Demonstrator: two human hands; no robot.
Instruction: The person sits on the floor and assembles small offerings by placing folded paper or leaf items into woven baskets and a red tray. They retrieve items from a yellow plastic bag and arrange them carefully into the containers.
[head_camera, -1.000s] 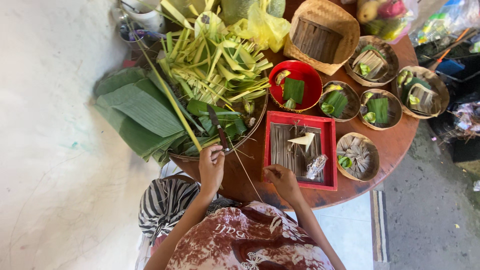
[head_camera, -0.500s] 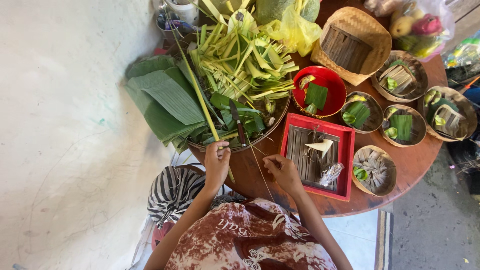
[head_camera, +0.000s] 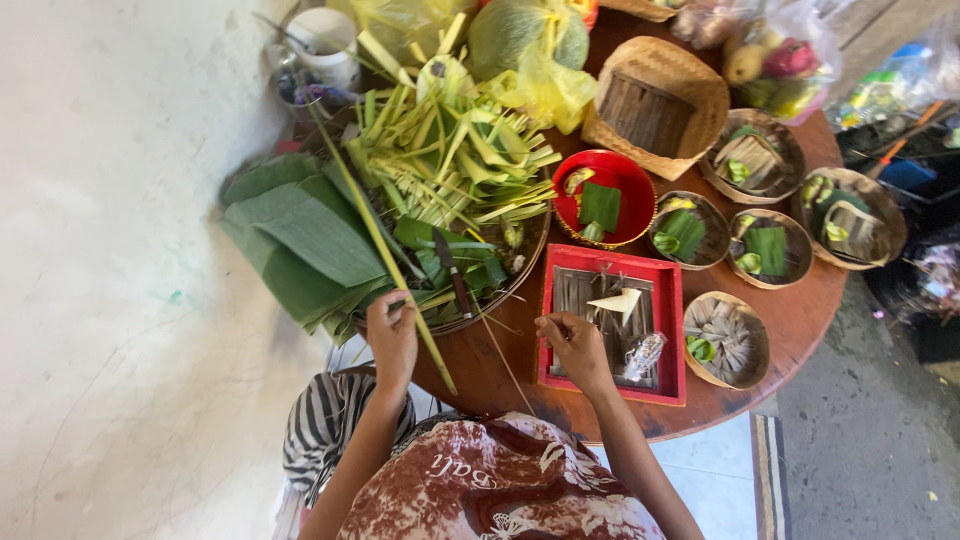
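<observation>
Head view, looking straight down on a round wooden table (head_camera: 800, 310) crowded with offering makings. The left hand (head_camera: 392, 335) sits at the near rim of the big woven tray (head_camera: 520, 270), fingers curled and pinching a long pale green palm-leaf strip (head_camera: 375, 225); the strip runs from well up the leaf pile, through the grip, and pokes out below the hand over the table edge. Just right of it, a knife (head_camera: 452, 272) lies on the banana leaves (head_camera: 300, 240). The right hand (head_camera: 573, 345) rests at the near left corner of the red square tray (head_camera: 662, 330), fingers bunched together; whether they pinch anything, I cannot tell. On that tray, a pale folded leaf piece (head_camera: 617, 301) lies just beyond the fingertips. A red bowl (head_camera: 603, 197) and small woven baskets (head_camera: 727, 340) ring the far side.
</observation>
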